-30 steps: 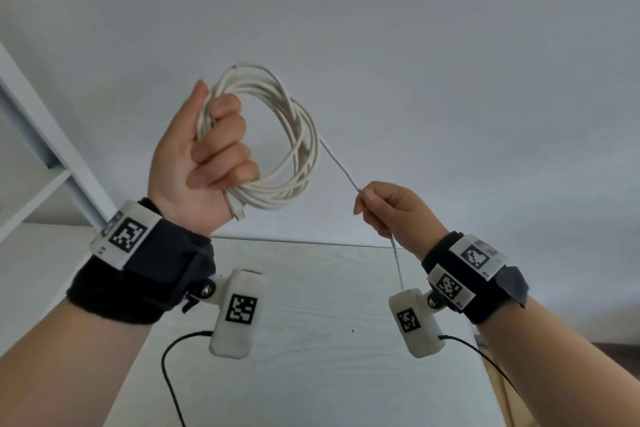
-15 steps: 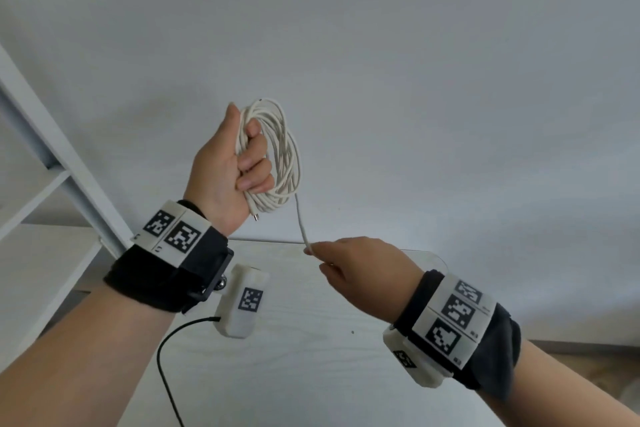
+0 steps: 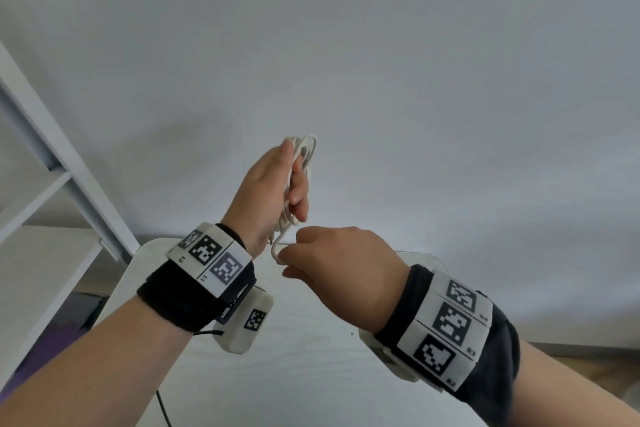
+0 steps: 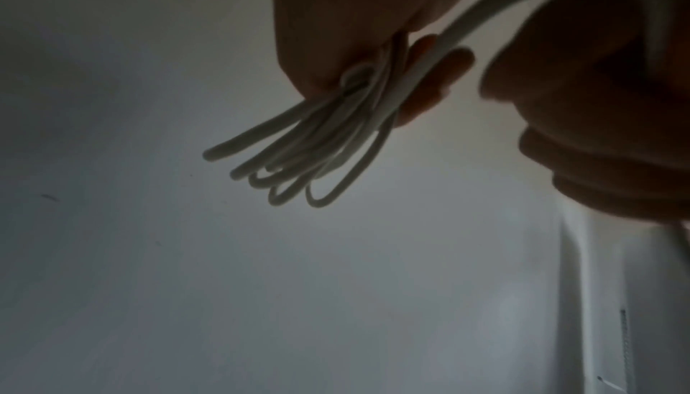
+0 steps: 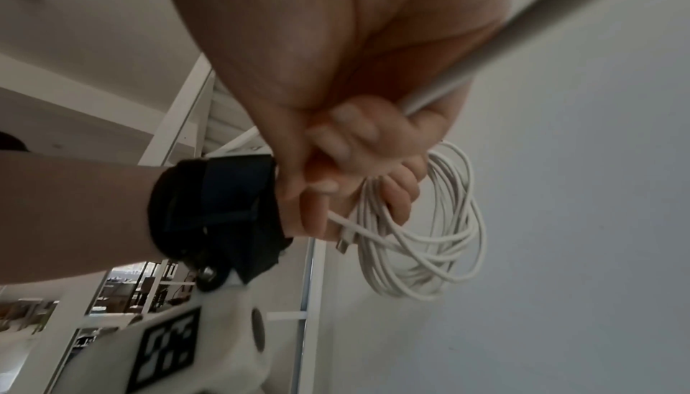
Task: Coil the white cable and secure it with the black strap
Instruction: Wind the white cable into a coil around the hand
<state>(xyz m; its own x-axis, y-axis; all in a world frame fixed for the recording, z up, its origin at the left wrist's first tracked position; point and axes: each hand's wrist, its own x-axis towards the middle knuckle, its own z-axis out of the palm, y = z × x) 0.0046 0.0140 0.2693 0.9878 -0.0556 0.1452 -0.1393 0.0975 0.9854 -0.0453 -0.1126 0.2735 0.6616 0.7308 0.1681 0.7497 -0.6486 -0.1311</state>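
Left hand (image 3: pixel 273 191): we grip the coil (image 5: pixel 429 241) in curled fingers, loops standing out past the fist.
Right hand (image 3: pixel 341 267): just below the left, we pinch the cable's loose tail.
Cable (image 3: pixel 304 156): coiled, raised above the table (image 3: pixel 311 374).

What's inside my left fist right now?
The left hand grips the coiled white cable, one plug end poking out below. The fingers hide the stretch they wrap.
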